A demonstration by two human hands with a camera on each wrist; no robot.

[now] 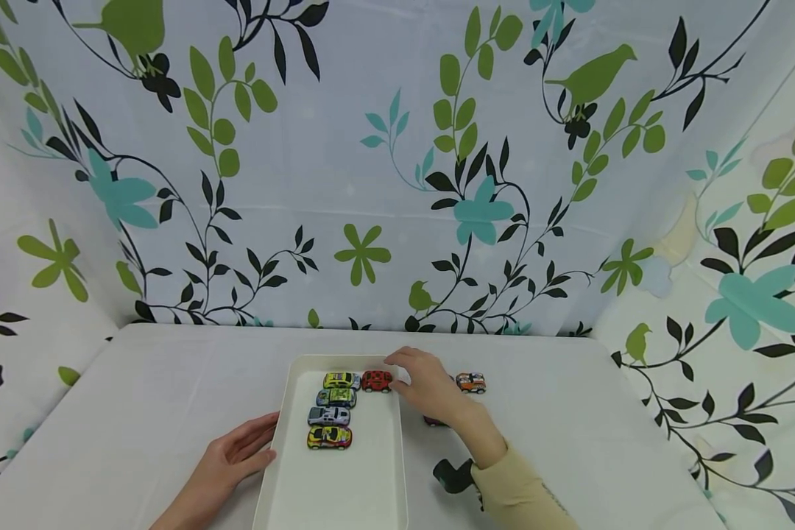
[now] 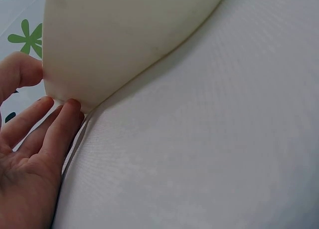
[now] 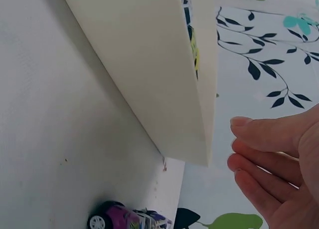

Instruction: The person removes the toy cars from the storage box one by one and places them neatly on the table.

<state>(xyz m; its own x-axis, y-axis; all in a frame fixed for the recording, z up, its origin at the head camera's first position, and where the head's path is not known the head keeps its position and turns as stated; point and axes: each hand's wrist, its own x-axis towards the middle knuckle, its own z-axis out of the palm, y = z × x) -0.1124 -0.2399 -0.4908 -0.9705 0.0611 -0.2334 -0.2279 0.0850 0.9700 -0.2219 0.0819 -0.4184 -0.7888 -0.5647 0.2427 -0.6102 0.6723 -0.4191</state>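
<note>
Inside a white tray (image 1: 334, 493) in the head view, several toy cars stand in a column. They include a yellow one (image 1: 341, 380), a green-and-blue one (image 1: 336, 397), a silver pickup (image 1: 329, 417) and a yellow-and-red one (image 1: 330, 438). A red toy car (image 1: 376, 380) sits beside the top of that column. My right hand (image 1: 430, 383) hovers over the tray's far right corner, close to the red car. Its thumb and fingers are apart with nothing between them in the right wrist view. Against the tray's left wall rest the fingertips of my left hand (image 1: 235, 453).
Right of the tray, an orange-and-white toy car (image 1: 471, 383) stands on the white table (image 1: 543, 412). A purple toy car (image 3: 119, 218) shows there too, partly hidden behind my right hand in the head view. Patterned cloth (image 1: 344, 162) hangs behind and at both sides.
</note>
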